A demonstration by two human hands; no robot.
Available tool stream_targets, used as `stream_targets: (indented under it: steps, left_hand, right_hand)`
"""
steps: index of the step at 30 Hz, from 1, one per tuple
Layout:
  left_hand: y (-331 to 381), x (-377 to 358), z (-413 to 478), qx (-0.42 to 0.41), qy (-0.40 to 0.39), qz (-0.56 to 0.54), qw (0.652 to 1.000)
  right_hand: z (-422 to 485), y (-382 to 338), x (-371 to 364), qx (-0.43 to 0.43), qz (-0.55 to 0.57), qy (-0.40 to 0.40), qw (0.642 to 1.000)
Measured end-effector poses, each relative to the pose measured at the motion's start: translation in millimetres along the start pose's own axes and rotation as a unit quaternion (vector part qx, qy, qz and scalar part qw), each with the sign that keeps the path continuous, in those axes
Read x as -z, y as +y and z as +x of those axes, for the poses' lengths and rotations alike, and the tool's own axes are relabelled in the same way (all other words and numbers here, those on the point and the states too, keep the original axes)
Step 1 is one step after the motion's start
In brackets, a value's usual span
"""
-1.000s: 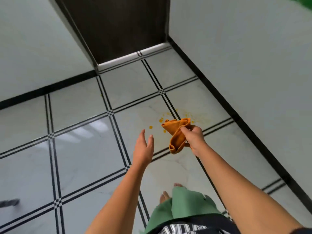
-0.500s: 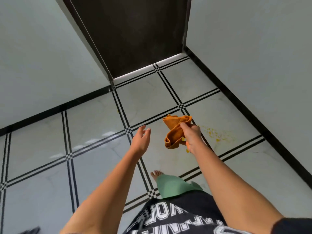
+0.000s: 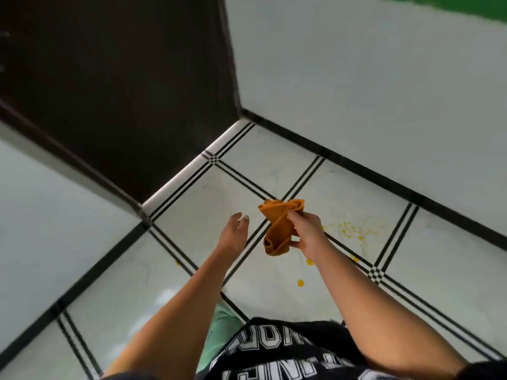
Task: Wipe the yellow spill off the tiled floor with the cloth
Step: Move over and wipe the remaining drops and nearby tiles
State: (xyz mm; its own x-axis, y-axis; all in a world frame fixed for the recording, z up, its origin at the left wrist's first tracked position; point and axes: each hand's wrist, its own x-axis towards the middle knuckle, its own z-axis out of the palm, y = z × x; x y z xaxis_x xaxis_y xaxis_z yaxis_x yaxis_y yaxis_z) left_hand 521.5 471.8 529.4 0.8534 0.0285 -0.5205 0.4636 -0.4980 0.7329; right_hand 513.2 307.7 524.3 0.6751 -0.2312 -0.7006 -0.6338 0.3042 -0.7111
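Gripping folded orange cloth [image 3: 277, 229] in right hand [image 3: 307, 234], off the tiled floor [image 3: 269, 160]. Beside it, left hand [image 3: 233, 234]: relaxed, empty. Below and right of right hand, toward wall skirting [image 3: 384, 182]: yellow spill [image 3: 347, 231]. Closer to right hand, so likely straight down-right to wipe.

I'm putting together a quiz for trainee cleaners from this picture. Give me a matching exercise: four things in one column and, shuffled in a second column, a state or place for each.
Column one:
1. cloth
2. left hand
3. right hand
4. yellow spill

Column two:
A. spattered on the tiled floor
B. holds nothing, fingers relaxed
C. orange and bunched up
D. gripping fabric

Right pairs: 1-C, 2-B, 3-D, 4-A.
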Motion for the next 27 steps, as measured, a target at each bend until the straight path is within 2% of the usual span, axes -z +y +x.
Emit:
stream_targets:
  steps: [6,10,18,21,25,27]
  left_hand:
    - [32,65,93,-0.063,-0.102,0.118,0.986]
    - [72,70,148,-0.099,-0.162,0.156,0.969]
    - [126,-8,212,-0.114,-0.300,0.192,0.928]
    - [139,-49,230,-0.100,-0.350,0.223,0.904]
    - [163,-107,255,-0.126,-0.394,0.273,0.869]
    - [174,-130,261,-0.126,-0.404,0.288,0.859]
  right_hand:
    - [27,-32,-56,-0.008,0.150,0.122,0.981]
    - [36,-54,-67,0.019,0.230,0.190,0.954]
    - [69,-52,-31,0.023,0.340,0.298,0.892]
    - [86,-43,-10,-0.008,0.389,0.353,0.851]
    - [114,-39,18,-0.030,0.451,0.407,0.794]
    - [123,-42,27,-0.031,0.462,0.418,0.781]
